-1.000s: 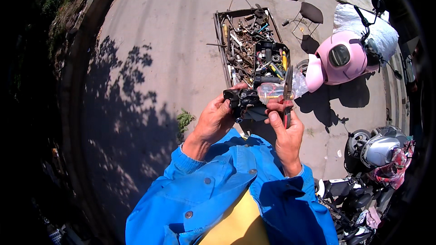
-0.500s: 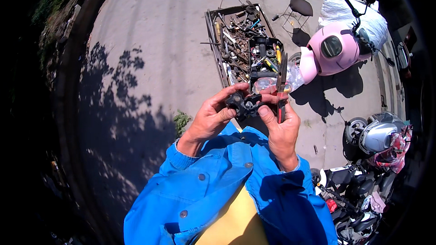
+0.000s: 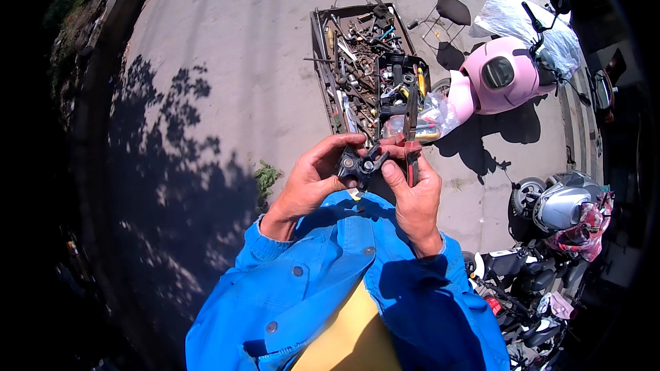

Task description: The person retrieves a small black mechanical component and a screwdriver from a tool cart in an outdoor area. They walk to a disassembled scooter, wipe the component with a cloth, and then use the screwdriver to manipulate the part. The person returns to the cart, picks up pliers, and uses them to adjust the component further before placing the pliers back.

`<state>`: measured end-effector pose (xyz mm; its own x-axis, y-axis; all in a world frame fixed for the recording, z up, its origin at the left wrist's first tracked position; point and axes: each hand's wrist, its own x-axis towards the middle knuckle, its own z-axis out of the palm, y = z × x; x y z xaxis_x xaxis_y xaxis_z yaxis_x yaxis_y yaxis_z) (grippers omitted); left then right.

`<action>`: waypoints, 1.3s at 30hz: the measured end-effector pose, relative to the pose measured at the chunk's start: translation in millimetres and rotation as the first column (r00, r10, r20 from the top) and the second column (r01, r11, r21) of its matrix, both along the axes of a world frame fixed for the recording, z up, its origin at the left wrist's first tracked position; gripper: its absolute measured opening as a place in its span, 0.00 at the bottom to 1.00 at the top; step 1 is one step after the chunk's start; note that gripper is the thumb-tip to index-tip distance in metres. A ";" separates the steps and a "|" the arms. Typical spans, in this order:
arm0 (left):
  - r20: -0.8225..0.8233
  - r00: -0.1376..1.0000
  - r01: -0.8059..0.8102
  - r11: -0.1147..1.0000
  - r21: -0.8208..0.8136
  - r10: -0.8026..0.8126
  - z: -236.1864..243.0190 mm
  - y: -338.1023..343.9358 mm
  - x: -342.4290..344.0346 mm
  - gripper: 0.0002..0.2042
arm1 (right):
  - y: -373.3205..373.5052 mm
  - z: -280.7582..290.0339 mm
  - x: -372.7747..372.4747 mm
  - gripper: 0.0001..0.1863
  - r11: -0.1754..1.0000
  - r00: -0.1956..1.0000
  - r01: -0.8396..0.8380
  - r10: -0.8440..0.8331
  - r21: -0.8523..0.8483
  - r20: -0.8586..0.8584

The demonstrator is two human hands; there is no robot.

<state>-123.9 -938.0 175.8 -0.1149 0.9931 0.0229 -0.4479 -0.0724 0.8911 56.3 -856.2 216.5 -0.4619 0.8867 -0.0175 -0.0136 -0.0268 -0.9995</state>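
Pavement (image 3: 254, 82) is topped by one toolbox (image 3: 354, 9); one black part (image 3: 357, 167) is gripped by left fingers (image 3: 335, 143), pliers (image 3: 411, 120) by right fingers (image 3: 394, 176).

A pink scooter (image 3: 493, 99) stands on grey pavement (image 3: 234, 41), white sheeting (image 3: 505, 15) showing beyond it. Near its front is a chair (image 3: 453, 9) with a dark seat. A silver motorbike (image 3: 552, 209) stands lower right beside red patterned cloth (image 3: 584, 230); a green weed (image 3: 267, 180) grows leftward.
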 end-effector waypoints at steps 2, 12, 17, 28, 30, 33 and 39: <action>0.043 0.997 -0.058 0.997 -0.052 0.060 -11.8 -7.9 -1.2 0.26 | 2.3 -10.9 -0.2 0.16 0.999 0.996 -0.045 0.044 0.006 0.076; 0.291 0.858 -0.352 0.897 -0.268 0.424 -24.0 -29.9 -32.5 0.22 | 60.8 -183.5 18.0 0.26 0.976 0.660 -0.215 0.109 0.047 0.744; 0.143 0.778 -0.548 0.773 -0.320 0.611 -21.6 -39.9 -40.9 0.26 | 79.0 -252.8 1.1 0.26 0.911 0.447 -0.392 0.068 0.127 0.892; 0.096 0.771 -0.572 0.752 -0.328 0.629 -26.6 -53.4 -54.1 0.21 | 92.7 -302.3 -51.2 0.22 0.789 0.440 -0.498 -0.127 0.359 0.889; 0.085 0.772 -0.575 0.750 -0.327 0.630 -21.5 -46.4 -52.2 0.19 | 97.3 -296.8 -56.5 0.22 0.758 0.363 -0.538 -0.186 0.368 0.913; 0.080 0.769 -0.587 0.750 -0.305 0.634 -20.9 -35.9 -48.1 0.18 | 103.6 -304.8 -58.6 0.22 0.692 0.370 -0.569 -0.268 0.445 0.890; 0.088 0.749 -0.602 0.729 -0.325 0.657 -24.7 -25.1 -37.9 0.19 | 110.8 -317.7 -63.8 0.21 0.660 0.381 -0.601 -0.258 0.450 0.888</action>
<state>-161.8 -963.1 151.1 -0.6902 0.6531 -0.3114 -0.5393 -0.1775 0.8232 -7.5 -745.4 -101.2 -0.6971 0.7169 -0.0128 0.7128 0.6909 -0.1209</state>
